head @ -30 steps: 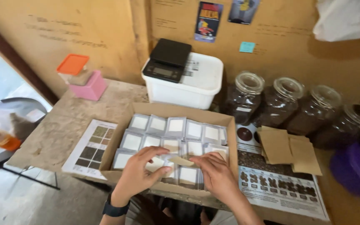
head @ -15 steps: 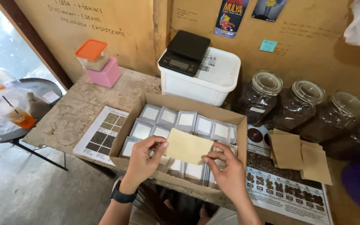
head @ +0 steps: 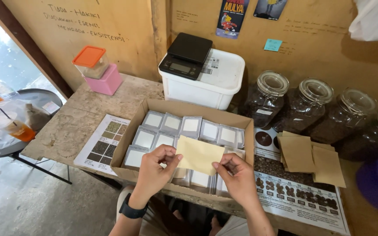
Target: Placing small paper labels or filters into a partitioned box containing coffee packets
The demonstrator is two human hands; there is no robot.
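Since half a second ago the pouch [head: 199, 154] has lifted a little higher above the box [head: 130, 139], held between both hands. The left hand [head: 154, 168] pinches its 9 o'clock edge, the right hand [head: 237, 175] its 3 o'clock lower corner, fingers closed on it. It looks light, thin and floppy, best held by its edges. Its long axis runs 9 to 3, flat face toward the camera

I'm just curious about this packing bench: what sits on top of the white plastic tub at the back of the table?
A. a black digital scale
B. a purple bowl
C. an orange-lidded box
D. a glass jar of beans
A: a black digital scale rests on the lid of the white plastic tub, behind the open cardboard box.
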